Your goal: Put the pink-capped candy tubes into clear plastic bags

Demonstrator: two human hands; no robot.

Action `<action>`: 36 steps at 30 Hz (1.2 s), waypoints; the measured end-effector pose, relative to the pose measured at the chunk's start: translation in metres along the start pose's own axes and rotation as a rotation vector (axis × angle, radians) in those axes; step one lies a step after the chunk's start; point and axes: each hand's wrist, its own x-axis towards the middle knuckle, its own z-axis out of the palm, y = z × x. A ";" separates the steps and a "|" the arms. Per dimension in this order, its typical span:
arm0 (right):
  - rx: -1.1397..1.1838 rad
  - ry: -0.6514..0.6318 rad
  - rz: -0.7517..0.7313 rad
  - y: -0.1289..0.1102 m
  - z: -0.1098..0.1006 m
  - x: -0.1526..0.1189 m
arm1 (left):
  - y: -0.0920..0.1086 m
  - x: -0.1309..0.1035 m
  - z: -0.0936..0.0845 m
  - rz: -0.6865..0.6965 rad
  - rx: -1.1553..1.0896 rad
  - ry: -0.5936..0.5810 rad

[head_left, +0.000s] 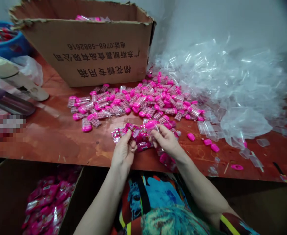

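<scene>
Near the front edge of the red table, my right hand pinches a small clear container with a pink cap. To its left, my left hand is closed, thumb against fingers, at the edge of a printed pink wrapper. More shiny pink wrappers lie under and between both hands. Just beyond them spreads a heap of pink-capped containers filled with small pink balls.
A cardboard box stands behind the heap. Clear plastic pieces pile up at the right. Bottles and a blue basin are at the left. Below the table, an open box holds pink packets. Loose caps lie at the right.
</scene>
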 end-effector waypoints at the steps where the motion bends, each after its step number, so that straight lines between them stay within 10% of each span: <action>1: 0.039 -0.018 0.021 0.002 0.009 -0.006 | -0.001 -0.001 0.000 0.011 0.004 -0.003; 13: 0.161 -0.091 0.079 0.020 0.033 -0.004 | -0.007 -0.008 -0.005 0.238 0.176 -0.030; 36: -0.406 -0.144 -0.198 0.012 0.024 -0.008 | -0.002 -0.009 -0.006 -0.103 0.233 -0.352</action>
